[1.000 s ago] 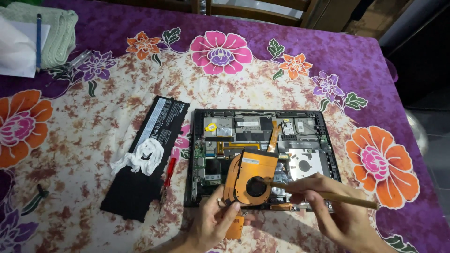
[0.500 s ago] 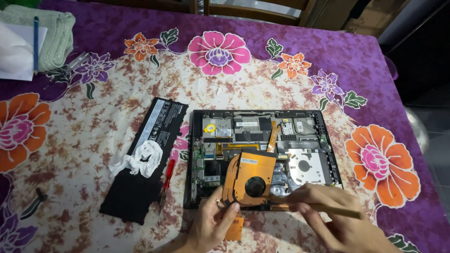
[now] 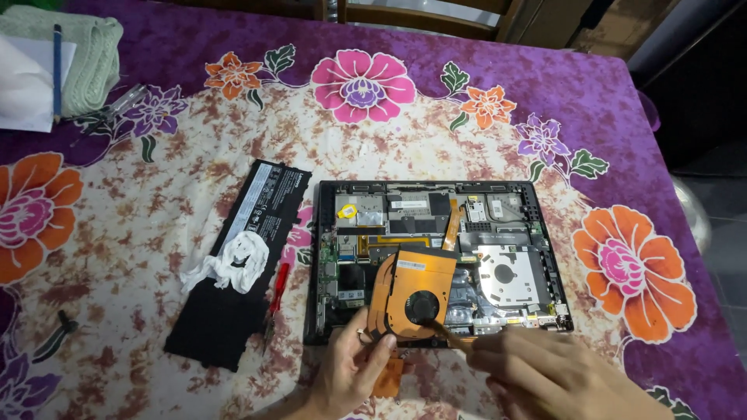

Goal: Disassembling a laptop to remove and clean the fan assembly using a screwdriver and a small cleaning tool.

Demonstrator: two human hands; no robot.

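Observation:
An opened laptop base [image 3: 436, 210] lies on the table with its boards bare. A copper-coloured cooling fan with heat pipe [image 3: 412, 292] rests tilted on its near half. My left hand [image 3: 354, 373] grips the fan's near left edge with thumb and fingers. My right hand [image 3: 545, 373] holds a thin wooden-handled brush [image 3: 451, 336], whose tip sits at the black fan hub. Part of the brush handle is hidden under my fingers.
A black flat battery [image 3: 241, 264] with a crumpled white wipe [image 3: 233, 260] on it lies left of the laptop. A red screwdriver [image 3: 276, 292] lies between them. A green cloth, paper and pencil [image 3: 56, 54] sit at the far left corner. A flowered purple tablecloth [image 3: 156, 93] covers the table.
My right hand has drawn in toward the fan, bringing the brush tip from the laptop's right side to the fan hub. The left hand keeps its hold.

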